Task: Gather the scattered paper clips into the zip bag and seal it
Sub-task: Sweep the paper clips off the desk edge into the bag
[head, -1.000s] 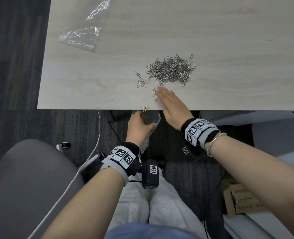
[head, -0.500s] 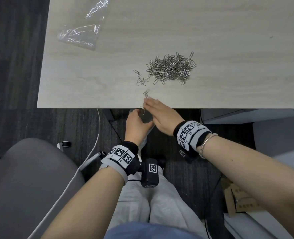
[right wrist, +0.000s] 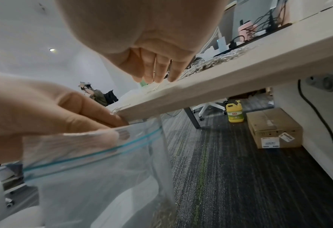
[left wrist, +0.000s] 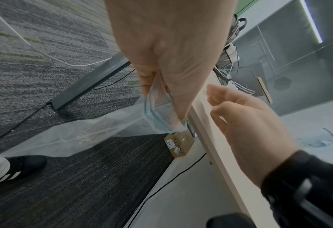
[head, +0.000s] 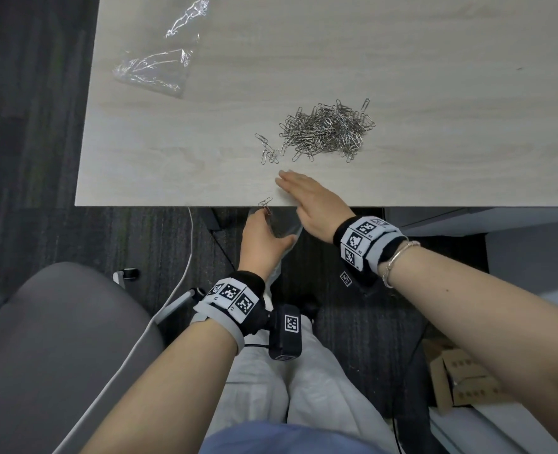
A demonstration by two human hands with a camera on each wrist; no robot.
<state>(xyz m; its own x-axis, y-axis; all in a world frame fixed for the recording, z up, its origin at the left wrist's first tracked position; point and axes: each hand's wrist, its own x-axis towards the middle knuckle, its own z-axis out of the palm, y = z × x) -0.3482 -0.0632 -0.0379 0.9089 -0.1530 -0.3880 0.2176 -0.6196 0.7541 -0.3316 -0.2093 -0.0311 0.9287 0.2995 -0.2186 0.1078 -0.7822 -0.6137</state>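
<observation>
Silver wire paper clips [head: 328, 131] sit mostly in one heap mid-desk on the pale wood-grain table [head: 435, 77], with a few strays [head: 267, 149] just left of the heap. Two more clips [head: 265, 204] sit right at the near edge, one hanging half over it.

We see the left hand [head: 264, 239] below the table edge, thumb and fingers pinching the rim of the clear plastic zip bag with a blue seal strip [right wrist: 95, 162]. The bag mouth is held against the edge and looks open. The bag hangs down toward the floor.

The right hand [head: 310, 199] lies flat on the table near the edge, fingers straight and together, grasping nothing. It sits between the heap and the bag, so we judge this as a sweep step, with most clips not yet bagged.

Risks from here, as we judge them:
- the edge clips drop past the bag mouth onto the dark carpet [head: 123, 231] if the mouth sags or sits off to one side
- a fast sweep of the big heap overshoots the narrow opening
- the one-hand pinch slips as weight builds

A crumpled clear plastic wrapper [head: 153, 68] lies at the far left of the table, well apart.
</observation>
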